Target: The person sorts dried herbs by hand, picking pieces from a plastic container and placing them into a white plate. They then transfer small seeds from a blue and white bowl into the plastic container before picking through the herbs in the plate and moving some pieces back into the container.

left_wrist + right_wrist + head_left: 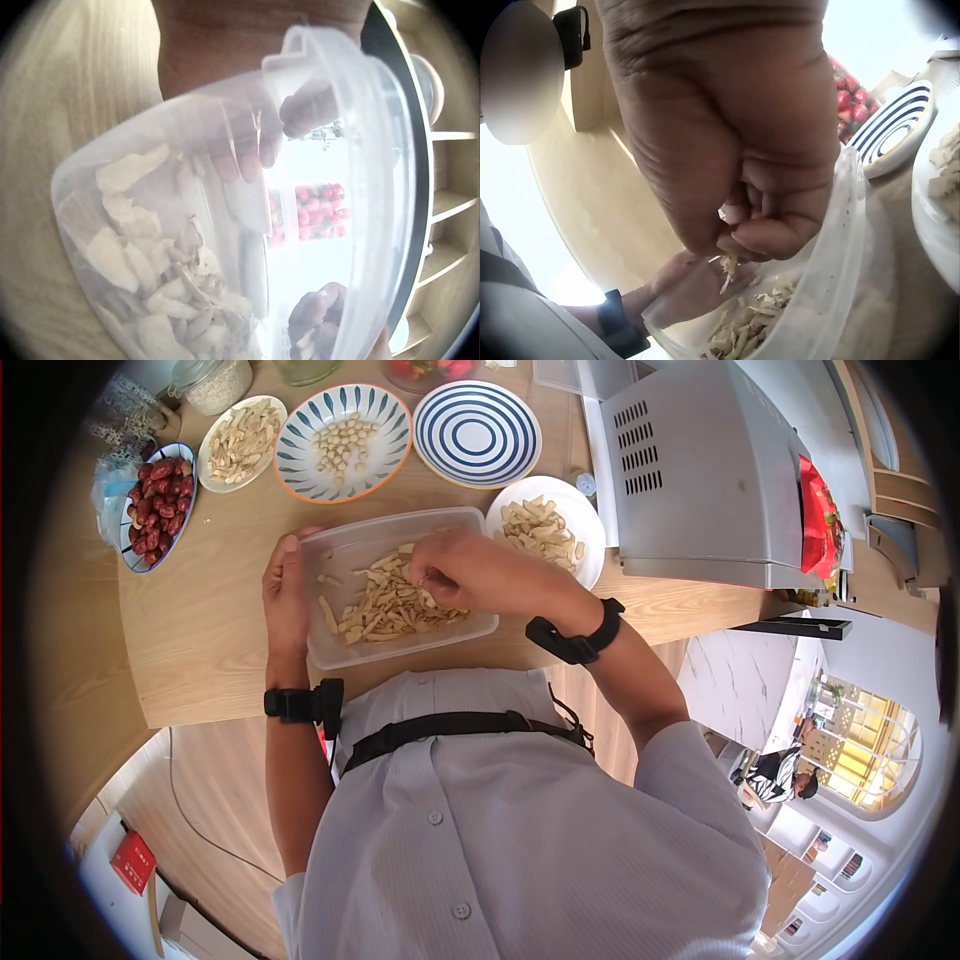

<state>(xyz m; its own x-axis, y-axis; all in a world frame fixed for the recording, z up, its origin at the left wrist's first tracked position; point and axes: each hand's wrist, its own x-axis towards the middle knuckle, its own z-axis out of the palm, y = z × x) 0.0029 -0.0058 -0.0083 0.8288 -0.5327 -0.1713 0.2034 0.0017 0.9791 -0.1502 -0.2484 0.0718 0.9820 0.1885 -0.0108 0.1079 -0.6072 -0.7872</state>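
A translucent plastic tub (350, 654) sits on the wooden table in front of the body, with a heap of pale dried strips (385, 608) in it. My left hand (287, 595) grips the tub's left end, thumb at the rim and fingers along the outer wall, which show through the plastic in the left wrist view. Over the tub's right half is my right hand (465, 570), fingers curled in. From its fingertips a few pale strips (728, 271) poke out in the right wrist view, pinched above the heap.
A white plate of pale strips (540, 525) stands close by the tub's right end. Behind are a striped plate (477, 435), a plate of pale round pieces (345, 445), an oval plate of strips (243, 445) and a dish of red dates (160, 505). A grey appliance (690, 470) stands right.
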